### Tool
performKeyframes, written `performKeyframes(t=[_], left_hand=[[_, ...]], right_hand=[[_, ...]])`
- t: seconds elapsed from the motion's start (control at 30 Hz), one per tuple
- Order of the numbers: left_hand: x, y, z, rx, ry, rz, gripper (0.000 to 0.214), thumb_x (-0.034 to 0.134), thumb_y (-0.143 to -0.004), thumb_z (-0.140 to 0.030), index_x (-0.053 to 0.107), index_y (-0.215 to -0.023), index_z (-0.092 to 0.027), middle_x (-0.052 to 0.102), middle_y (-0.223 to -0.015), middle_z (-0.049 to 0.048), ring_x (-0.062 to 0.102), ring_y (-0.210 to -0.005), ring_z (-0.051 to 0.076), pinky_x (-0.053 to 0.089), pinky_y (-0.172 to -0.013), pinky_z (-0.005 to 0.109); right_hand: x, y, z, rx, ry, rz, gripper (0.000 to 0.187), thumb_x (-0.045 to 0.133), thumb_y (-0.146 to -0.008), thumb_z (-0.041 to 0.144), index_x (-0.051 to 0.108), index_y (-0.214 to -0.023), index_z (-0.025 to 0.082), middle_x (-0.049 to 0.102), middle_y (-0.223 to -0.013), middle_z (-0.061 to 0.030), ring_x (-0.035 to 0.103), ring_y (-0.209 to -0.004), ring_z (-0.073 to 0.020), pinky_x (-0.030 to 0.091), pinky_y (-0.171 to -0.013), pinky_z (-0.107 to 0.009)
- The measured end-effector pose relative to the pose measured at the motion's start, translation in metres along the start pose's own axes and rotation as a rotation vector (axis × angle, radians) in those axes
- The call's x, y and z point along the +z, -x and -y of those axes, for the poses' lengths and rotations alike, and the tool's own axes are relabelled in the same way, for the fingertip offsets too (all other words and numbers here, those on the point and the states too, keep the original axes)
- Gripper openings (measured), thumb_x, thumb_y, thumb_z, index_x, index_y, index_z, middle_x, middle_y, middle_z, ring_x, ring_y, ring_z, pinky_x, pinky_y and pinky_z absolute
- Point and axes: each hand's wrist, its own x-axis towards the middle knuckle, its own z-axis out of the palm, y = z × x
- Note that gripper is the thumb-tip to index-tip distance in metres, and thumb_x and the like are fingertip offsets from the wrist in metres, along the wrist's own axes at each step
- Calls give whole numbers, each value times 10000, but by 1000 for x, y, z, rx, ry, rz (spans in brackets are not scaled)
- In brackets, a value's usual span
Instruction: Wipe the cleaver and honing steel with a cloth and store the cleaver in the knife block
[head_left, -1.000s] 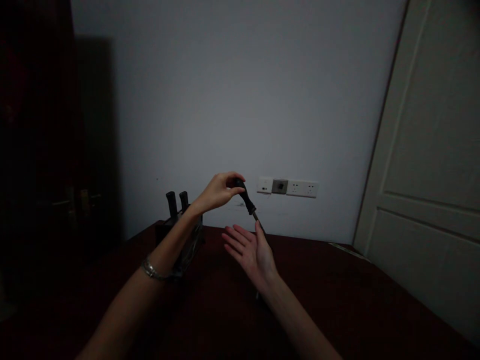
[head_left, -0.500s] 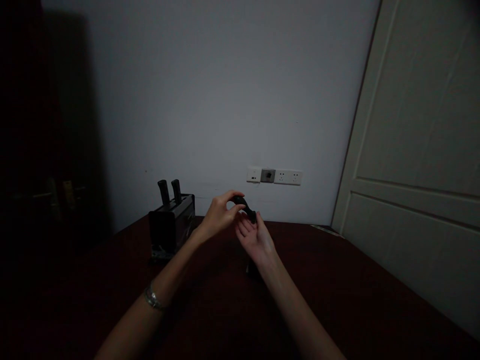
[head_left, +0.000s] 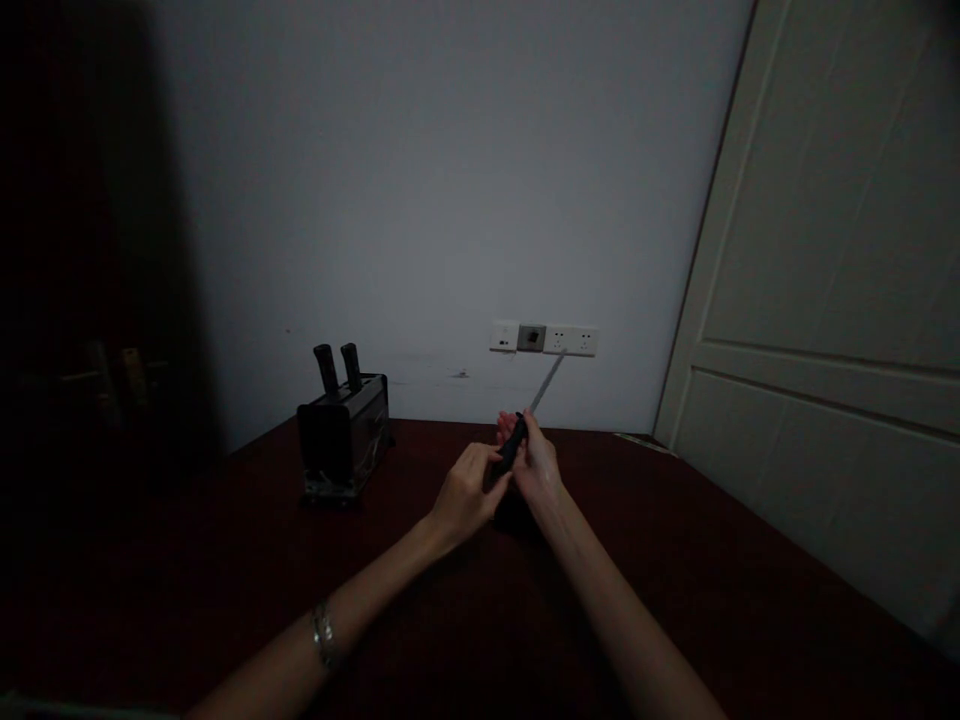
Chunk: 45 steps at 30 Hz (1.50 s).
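Note:
A knife [head_left: 513,446] with a black handle and a long, thin grey blade points up and away toward the wall. My left hand [head_left: 469,492] pinches the near end of the handle between thumb and fingers. The handle lies across the palm of my right hand [head_left: 540,468], its thumb on one side and the fingers loosely curled on the other. Below both hands, a dark object [head_left: 517,515] rests on the table, mostly hidden and too dim to make out.
On the left of the dark red table [head_left: 420,640] stands a boxy black and metallic holder [head_left: 326,450] with two black handles [head_left: 350,366] upright in its top. Behind are a wall with sockets [head_left: 571,341] and, at right, a pale panelled door [head_left: 817,300].
The black handle has swung round and come lower and nearer, and the thin blade now shows pointing away. My left hand has shifted down and right; the handle now lies in my right palm.

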Motion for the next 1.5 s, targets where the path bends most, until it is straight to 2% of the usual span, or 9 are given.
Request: performKeyframes(t=[0.13, 0.33, 0.53, 0.63, 0.77, 1.0, 1.2, 1.3, 1.5], left_hand=[[9, 23, 7, 31, 70, 85, 93, 480, -816, -196, 538, -877, -155, 601, -958, 101, 551, -903, 183, 437, -804, 325], [14, 36, 40, -234, 3, 114, 201, 425, -829, -229, 549, -687, -160, 560, -703, 40, 531, -687, 150, 423, -669, 281], [34, 44, 49, -48, 162, 593, 135, 596, -681, -218, 605, -810, -180, 596, -934, 90, 521, -925, 231, 382, -863, 332], [50, 48, 53, -102, 260, 673, 77, 627, -617, -164, 600, -681, -197, 604, -783, 84, 538, -822, 245, 392, -837, 345], [69, 52, 66, -221, 311, 648, 140, 588, -591, -88, 553, -544, -215, 570, -635, 56, 527, -710, 225, 411, -774, 334], [80, 44, 80, -434, 475, 500, 182, 630, -495, -39, 560, -499, -207, 602, -706, 56, 513, -884, 245, 343, -889, 331], [66, 19, 107, -744, 613, 213, 16, 581, -563, -150, 568, -557, -154, 538, -601, -7, 505, -709, 157, 385, -701, 252], [54, 8, 118, -887, 755, 97, 96, 525, -610, -194, 509, -527, -149, 477, -517, -30, 476, -582, 120, 377, -595, 222], [39, 6, 110, -1077, 1134, 70, 220, 539, -687, -316, 579, -750, -109, 614, -662, 63, 573, -623, 165, 448, -619, 275]], right_hand=[[-17, 0, -9, -78, 111, 17, 185, 667, -705, 289, 593, -636, 134, 586, -548, 28, 517, -430, -64, 478, -441, -183], [-44, 3, -20, -107, 223, 101, 314, 717, -606, 412, 606, -666, 124, 500, -502, 65, 350, -338, -14, 322, -308, -145], [-64, -3, -31, -27, 289, 152, 358, 722, -570, 453, 594, -640, 126, 470, -473, 64, 302, -327, -12, 268, -286, -148], [-70, -6, -38, 5, 314, 166, 350, 714, -585, 454, 592, -643, 131, 463, -463, 65, 293, -318, -14, 260, -277, -149], [-75, -8, -44, 35, 319, 189, 341, 707, -603, 448, 593, -657, 131, 462, -461, 61, 288, -315, -16, 263, -271, -151], [-82, -10, -43, 94, 285, 230, 370, 703, -605, 470, 585, -651, 122, 438, -456, 65, 277, -323, -9, 267, -277, -138], [-87, -11, -40, 106, 290, 244, 348, 688, -636, 455, 574, -637, 126, 440, -447, 62, 281, -323, -15, 265, -279, -140], [-90, -11, -43, 125, 297, 243, 348, 675, -648, 455, 587, -661, 119, 426, -445, 69, 280, -322, -14, 261, -284, -137], [-94, -6, -59, 160, 324, 240, 353, 661, -653, 468, 575, -652, 126, 433, -445, 67, 286, -314, -17, 263, -289, -145]])
